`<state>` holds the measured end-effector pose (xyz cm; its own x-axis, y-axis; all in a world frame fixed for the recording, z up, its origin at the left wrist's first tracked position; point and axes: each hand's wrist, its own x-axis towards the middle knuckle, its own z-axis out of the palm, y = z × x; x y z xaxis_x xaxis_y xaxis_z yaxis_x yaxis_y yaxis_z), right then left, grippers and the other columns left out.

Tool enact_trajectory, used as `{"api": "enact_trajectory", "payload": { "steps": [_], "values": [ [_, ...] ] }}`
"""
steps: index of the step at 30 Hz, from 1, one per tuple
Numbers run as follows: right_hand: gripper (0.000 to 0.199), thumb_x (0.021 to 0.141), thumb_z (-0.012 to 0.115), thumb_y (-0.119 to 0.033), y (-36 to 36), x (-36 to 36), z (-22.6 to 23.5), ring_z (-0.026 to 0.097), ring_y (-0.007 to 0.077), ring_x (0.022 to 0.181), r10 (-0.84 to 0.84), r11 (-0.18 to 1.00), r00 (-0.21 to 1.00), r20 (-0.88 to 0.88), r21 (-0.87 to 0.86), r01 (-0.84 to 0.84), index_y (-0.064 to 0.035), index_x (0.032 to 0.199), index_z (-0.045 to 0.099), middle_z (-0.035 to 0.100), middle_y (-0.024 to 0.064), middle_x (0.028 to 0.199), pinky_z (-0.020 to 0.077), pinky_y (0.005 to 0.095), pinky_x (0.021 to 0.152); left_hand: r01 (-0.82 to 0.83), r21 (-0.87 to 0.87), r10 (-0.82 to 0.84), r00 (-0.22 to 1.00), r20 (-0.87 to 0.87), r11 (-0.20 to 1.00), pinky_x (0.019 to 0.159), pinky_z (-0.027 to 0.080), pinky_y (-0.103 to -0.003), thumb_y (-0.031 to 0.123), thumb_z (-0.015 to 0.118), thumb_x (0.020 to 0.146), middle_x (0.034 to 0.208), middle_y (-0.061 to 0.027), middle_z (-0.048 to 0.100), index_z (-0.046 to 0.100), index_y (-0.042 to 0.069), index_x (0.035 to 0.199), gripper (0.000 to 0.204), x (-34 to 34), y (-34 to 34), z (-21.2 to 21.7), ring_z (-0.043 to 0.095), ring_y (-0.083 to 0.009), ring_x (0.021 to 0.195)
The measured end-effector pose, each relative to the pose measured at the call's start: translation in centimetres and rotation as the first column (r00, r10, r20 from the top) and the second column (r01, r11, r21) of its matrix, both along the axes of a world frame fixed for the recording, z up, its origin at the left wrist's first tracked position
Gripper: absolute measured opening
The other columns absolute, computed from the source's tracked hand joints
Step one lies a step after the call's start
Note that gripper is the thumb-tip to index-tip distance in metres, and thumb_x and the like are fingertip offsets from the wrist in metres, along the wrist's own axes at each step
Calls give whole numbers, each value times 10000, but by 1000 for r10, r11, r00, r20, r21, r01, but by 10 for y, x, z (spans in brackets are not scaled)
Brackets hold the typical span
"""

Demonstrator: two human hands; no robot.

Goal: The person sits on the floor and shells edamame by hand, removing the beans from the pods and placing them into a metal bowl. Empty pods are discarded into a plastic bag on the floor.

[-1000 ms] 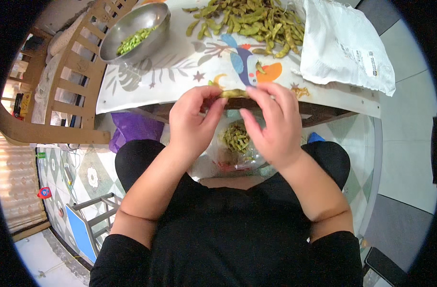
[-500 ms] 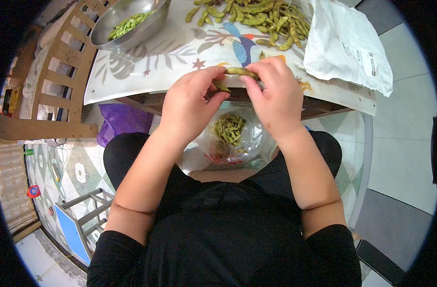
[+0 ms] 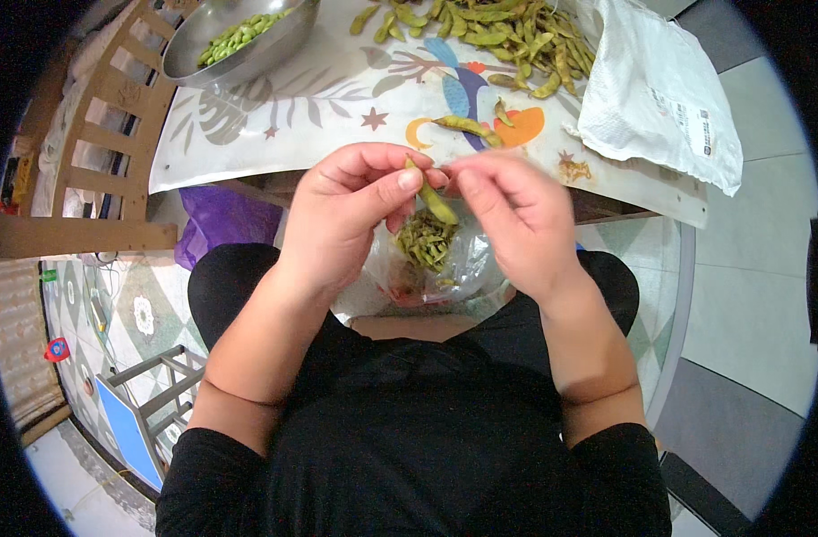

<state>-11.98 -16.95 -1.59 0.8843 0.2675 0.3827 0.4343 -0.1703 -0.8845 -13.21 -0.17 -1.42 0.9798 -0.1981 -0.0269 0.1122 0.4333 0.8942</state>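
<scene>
Bean pod: dull green, slim and lumpy, pinched at its upper end between your left hand thumb and fingers, your right hand fingertips closed on that same end, though blur hides the exact contact. Its long axis runs from eleven o'clock down to five. It hangs over a clear bag of husks in your lap. At twelve o'clock, the patterned table carries a pod pile, metal bowl and white bag.

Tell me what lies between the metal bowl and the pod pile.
Head view: only bare patterned tabletop separates the metal bowl from the pod pile.
</scene>
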Motion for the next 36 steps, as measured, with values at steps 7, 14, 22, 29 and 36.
{"api": "enact_trajectory", "payload": {
  "steps": [7,14,22,29,36],
  "values": [
    [159,794,553,-174,-5,-8,3,483,24,531,502,855,471,-725,498,-144,-23,842,566,583,20,699,356,127,421,101,-83,-112,983,-145,991,623,388,-223,98,588,748,907,-48,554,579,34,859,128,-5,-4,-13,502,-109,746],
    [139,777,573,-166,-6,-13,-5,503,43,494,467,876,472,-748,464,-132,-29,797,562,577,22,671,362,141,397,84,80,-87,996,35,993,738,406,-256,43,607,711,861,-63,547,599,7,822,117,-7,-7,-20,507,-131,792],
    [148,784,563,-177,-5,-18,3,513,56,471,404,914,488,-774,317,-253,-30,771,569,593,38,675,382,166,400,11,143,-22,997,77,990,673,406,-237,23,619,693,765,-53,548,620,13,751,58,-16,-8,-25,496,-121,709],
    [160,797,547,-180,6,-22,-7,503,62,446,333,940,544,-770,226,-255,-22,820,536,593,54,677,364,169,372,-174,302,95,961,259,937,628,434,-225,0,636,684,715,-50,538,608,-7,711,40,-27,1,-38,552,-129,706],
    [177,819,521,-212,10,-29,-15,493,64,418,480,875,422,-769,450,-175,-43,763,521,589,76,667,329,148,336,-265,374,87,899,429,889,565,404,-218,26,644,677,671,-46,537,618,7,738,69,-29,3,-41,504,-115,626]
  ]
}}
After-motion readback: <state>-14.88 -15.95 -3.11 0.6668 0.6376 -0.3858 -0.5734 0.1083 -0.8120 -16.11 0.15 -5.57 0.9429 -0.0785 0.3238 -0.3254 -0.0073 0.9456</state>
